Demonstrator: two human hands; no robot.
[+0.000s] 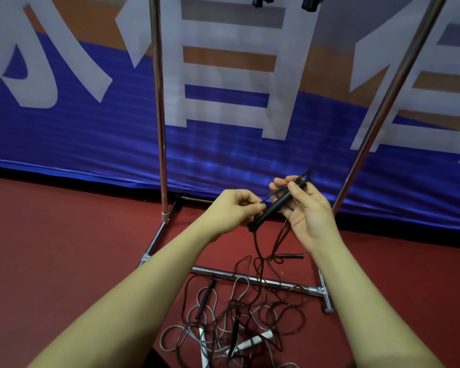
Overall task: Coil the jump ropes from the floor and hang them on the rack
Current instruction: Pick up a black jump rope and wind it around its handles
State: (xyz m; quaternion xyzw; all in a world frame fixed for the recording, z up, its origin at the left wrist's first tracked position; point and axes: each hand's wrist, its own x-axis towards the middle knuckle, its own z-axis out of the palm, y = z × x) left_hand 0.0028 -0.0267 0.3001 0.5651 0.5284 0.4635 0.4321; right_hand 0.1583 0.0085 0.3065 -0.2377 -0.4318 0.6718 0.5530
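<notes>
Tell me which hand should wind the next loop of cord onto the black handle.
Probably left. The left hand already pinches the cord beside the black handle, while the right hand grips that handle.

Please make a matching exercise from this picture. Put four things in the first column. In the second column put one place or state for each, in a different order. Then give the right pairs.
Things
1. black handle
2. white handle
3. rack base bar
4. banner

Places or states
A. lies on the red floor among tangled cords
B. hangs behind the rack's upright poles
C. held up between the left hand and the right hand
D. lies flat on the floor, with cords draped over it

Pairs: 1-C, 2-A, 3-D, 4-B
</notes>
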